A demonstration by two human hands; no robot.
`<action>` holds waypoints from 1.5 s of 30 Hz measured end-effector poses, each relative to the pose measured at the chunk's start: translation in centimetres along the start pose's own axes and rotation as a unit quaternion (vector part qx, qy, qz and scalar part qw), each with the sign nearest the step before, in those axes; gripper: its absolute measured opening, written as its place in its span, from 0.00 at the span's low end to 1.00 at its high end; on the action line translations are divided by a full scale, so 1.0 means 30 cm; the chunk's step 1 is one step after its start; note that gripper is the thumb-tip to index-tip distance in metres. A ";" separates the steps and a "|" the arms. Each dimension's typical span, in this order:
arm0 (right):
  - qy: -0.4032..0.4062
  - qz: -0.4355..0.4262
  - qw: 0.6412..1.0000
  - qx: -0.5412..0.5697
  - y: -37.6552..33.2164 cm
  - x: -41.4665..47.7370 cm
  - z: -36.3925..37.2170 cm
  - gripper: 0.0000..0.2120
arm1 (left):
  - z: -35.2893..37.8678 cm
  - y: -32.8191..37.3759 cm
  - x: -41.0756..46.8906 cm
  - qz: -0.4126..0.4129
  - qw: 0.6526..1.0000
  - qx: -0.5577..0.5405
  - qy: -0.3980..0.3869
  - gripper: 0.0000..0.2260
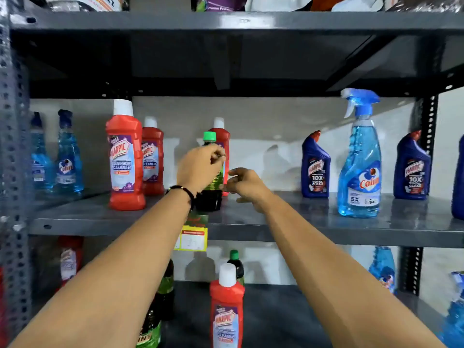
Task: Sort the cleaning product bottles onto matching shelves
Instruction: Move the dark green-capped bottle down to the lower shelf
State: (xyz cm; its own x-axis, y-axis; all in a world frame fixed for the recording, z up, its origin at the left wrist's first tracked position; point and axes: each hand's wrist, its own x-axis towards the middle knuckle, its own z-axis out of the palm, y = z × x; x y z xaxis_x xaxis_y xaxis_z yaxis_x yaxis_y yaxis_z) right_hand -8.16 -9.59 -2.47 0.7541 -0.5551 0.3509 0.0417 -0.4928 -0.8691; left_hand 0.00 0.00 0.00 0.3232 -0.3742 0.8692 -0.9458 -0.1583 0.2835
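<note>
1. Grey metal shelving unit (251, 229) against a pale wall; the middle shelf carries most of the stock.
2. Dark bottle with a green cap (210, 169): upright at the middle shelf's centre front.
3. Left hand (198, 167): fingers curled at that bottle's shoulder, touching it; whether they actually clasp it cannot be told. Black bead bracelet (182, 190) at the wrist.
4. Right hand (244, 183): loosely spread, grasping nothing, just beside the bottle's right side.
5. Red white-capped Harpic bottles (125, 156): left of centre, one behind the dark bottle.
6. Blue Colin spray bottle (360, 162): right, between dark blue Harpic bottles (315, 167).
7. Lower shelf: another red Harpic bottle (227, 307), green-capped bottles beside it.
</note>
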 end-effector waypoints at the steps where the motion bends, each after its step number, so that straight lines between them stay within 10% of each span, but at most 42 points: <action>1: 0.004 0.010 1.000 0.022 -0.007 0.002 0.025 0.20 | -0.016 -0.018 0.006 -0.017 0.999 -0.019 0.030 0.05; 5: 0.022 0.030 0.993 0.110 -0.008 0.023 0.113 0.25 | -0.016 -0.109 0.030 -0.105 0.986 -0.076 0.102 0.21; 13: 0.035 0.018 0.991 0.127 0.004 0.029 0.127 0.22 | 0.006 -0.152 0.061 -0.263 0.895 -0.348 -0.089 0.25; 19: 0.035 0.022 0.996 0.082 -0.010 -0.020 0.077 0.25 | -0.037 -0.088 0.044 -0.234 0.894 -0.367 -0.110 0.12; 29: -0.033 0.016 0.998 0.046 -0.053 -0.373 -0.190 0.26 | -0.147 0.220 -0.127 -0.170 0.901 -0.361 -0.172 0.21; 34: -0.074 0.073 0.994 0.031 0.150 -0.568 -0.203 0.33 | -0.079 0.254 -0.374 -0.178 0.880 -0.367 -0.244 0.34; 45: -0.017 0.237 0.971 0.031 0.796 -0.569 -0.055 0.28 | 0.411 0.049 -0.772 -0.236 0.879 -0.252 -0.329 0.23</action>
State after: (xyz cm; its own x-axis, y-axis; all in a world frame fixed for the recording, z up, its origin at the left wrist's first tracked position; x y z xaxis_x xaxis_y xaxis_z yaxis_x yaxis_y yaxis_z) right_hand -21.13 -13.00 -28.65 0.7190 -0.6872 -0.1037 -0.2765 -0.1459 -0.9499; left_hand -8.48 -2.82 -24.71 0.4751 -0.8489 0.2317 -0.5424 -0.0751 0.8367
